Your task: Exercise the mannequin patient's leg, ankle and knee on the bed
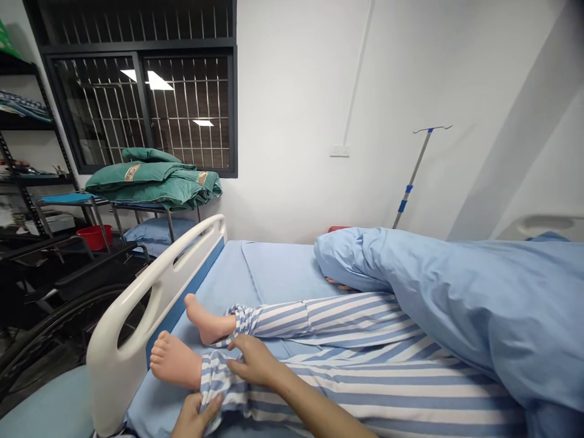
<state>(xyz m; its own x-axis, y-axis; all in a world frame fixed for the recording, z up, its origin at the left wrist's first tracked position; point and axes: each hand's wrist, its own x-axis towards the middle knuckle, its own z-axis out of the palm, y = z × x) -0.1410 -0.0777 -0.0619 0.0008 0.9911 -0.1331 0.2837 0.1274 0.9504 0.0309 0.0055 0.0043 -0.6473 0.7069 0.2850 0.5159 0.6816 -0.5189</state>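
Observation:
A manikin lies on the bed, its two bare feet (176,362) toward the footboard. It wears blue-and-white striped pyjama trousers (365,389), bunched at both ankles. At the near ankle my left hand (194,417) pinches the trouser cuff (214,377) from the near side, thumb on the cloth. My right hand (255,362) lies over the same trouser leg just above the cuff, thumb on top and fingers bent over the far side. Its fingertips are partly hidden. The far foot (207,319) rests beyond my right hand, touched by neither hand.
A blue quilt (438,286) covers the manikin's upper part. The white footboard (141,304) stands at the left, with a wheelchair (59,304) beyond it. Green folded bedding (155,179) sits under the window. A drip stand (410,182) rises behind the bed.

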